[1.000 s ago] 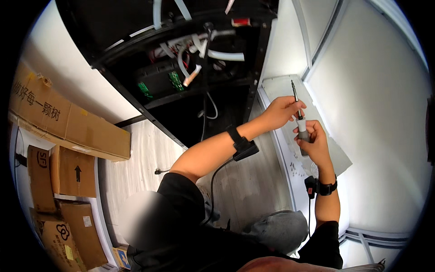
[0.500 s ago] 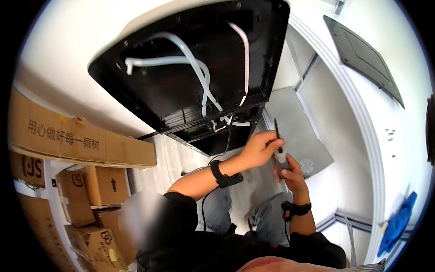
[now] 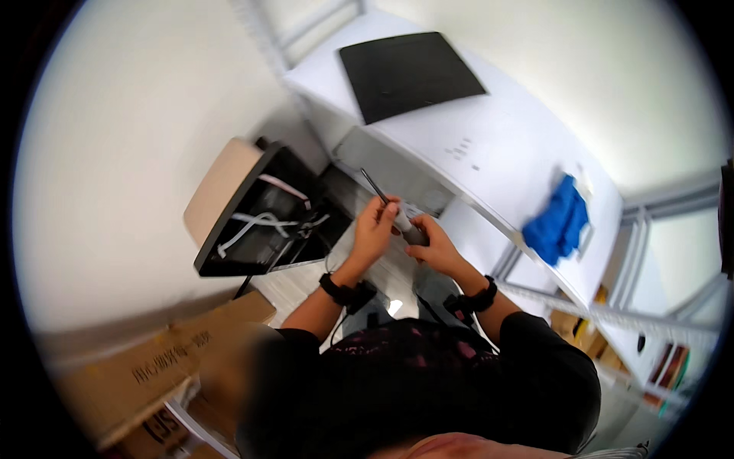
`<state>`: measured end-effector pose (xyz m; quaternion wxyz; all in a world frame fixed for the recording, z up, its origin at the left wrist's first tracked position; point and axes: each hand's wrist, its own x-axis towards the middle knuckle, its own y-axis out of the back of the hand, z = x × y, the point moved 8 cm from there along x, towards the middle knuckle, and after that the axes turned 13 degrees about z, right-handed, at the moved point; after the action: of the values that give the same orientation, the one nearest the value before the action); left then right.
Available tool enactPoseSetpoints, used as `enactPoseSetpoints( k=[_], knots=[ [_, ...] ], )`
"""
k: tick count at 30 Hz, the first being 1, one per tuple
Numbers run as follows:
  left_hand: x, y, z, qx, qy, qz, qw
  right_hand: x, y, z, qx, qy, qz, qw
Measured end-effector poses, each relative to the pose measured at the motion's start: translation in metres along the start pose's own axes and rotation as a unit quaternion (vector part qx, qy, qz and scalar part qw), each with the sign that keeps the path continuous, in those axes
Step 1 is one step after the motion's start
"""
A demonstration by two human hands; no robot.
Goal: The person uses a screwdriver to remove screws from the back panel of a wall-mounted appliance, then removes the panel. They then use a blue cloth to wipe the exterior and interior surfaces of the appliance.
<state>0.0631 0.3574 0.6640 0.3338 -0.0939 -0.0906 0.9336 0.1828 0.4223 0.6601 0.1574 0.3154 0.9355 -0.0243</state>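
A grey electric screwdriver (image 3: 403, 220) with a pale collar and a long dark bit is in front of me, its bit pointing up and left. My right hand (image 3: 437, 246) wraps around its handle. The fingers of my left hand (image 3: 373, 231) pinch it near the collar, at the base of the bit. To the left stands an opened black-lined appliance (image 3: 264, 229) with a beige outer side. White tubes (image 3: 267, 219) and a pinkish strip run across its inside.
A white table (image 3: 428, 141) carries a curved black panel (image 3: 413, 74), several small screw-like pieces (image 3: 461, 149) and a blue cloth (image 3: 556, 223). A long cardboard box (image 3: 180, 356) lies at the lower left, with other boxes beneath it. Wrist straps with cables are on both forearms.
My view has swung to the right, toward the table, and the appliance now appears smaller and farther left. Both hands have stayed on the screwdriver, whose bit now leans left.
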Motion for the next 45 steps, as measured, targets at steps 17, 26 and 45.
enactPoseSetpoints(
  k=[17, 26, 45],
  knots=[
    [0.043, -0.319, -0.049, 0.408, -0.163, -0.240, 0.866, -0.123, 0.307, -0.052, -0.402, 0.156, 0.639, 0.637],
    [0.034, -0.350, -0.042, 0.534, -0.236, -0.239, 0.776, -0.077, 0.342, -0.015, -0.353, -0.001, 0.566, 0.745],
    [-0.004, -0.303, 0.091, -0.027, -0.082, -0.369, 0.925, -0.116, 0.267, -0.183, -0.221, 0.474, 0.372, 0.767]
  ],
)
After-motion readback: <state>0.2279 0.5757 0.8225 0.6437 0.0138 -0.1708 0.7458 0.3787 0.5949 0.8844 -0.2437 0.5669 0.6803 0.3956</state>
